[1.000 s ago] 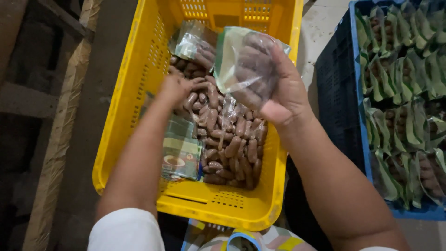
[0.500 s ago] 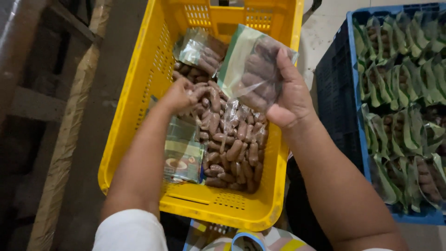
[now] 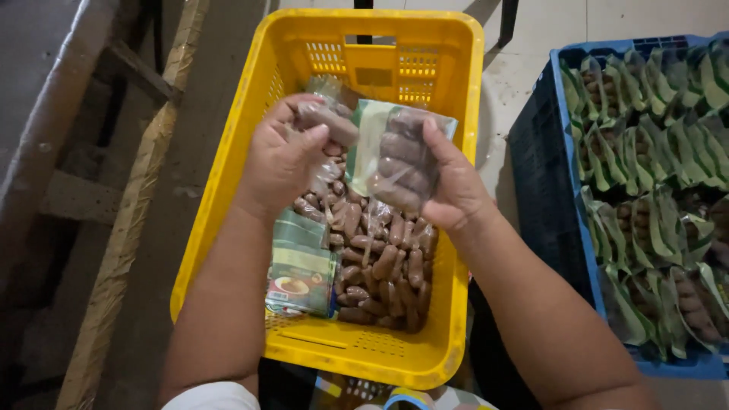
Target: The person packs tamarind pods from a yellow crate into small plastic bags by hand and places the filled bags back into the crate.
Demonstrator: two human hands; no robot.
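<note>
Hands over the yellow crate (image 3: 228, 182): the right hand (image 3: 454, 190) grips a clear packet of brown sausage-like pieces (image 3: 399, 156), its palm hidden behind the film. The left hand (image 3: 285, 159) — down among the loose packets (image 3: 380, 266) a second ago — has risen and now pinches a second, smaller packet (image 3: 326, 118). Right of the crate, a blue crate (image 3: 550, 197) of green-edged packs is cut off.

Glossy clear plastic pouch (image 3: 399, 159) against the right hand (image 3: 456, 193), crinkled film in the left hand (image 3: 285, 156). Under both, smooth moulded plastic yellow crate (image 3: 228, 182). Right of the right hand, matt blue plastic crate (image 3: 566, 228). Left of the left hand, rough wood beam (image 3: 125, 235).
</note>
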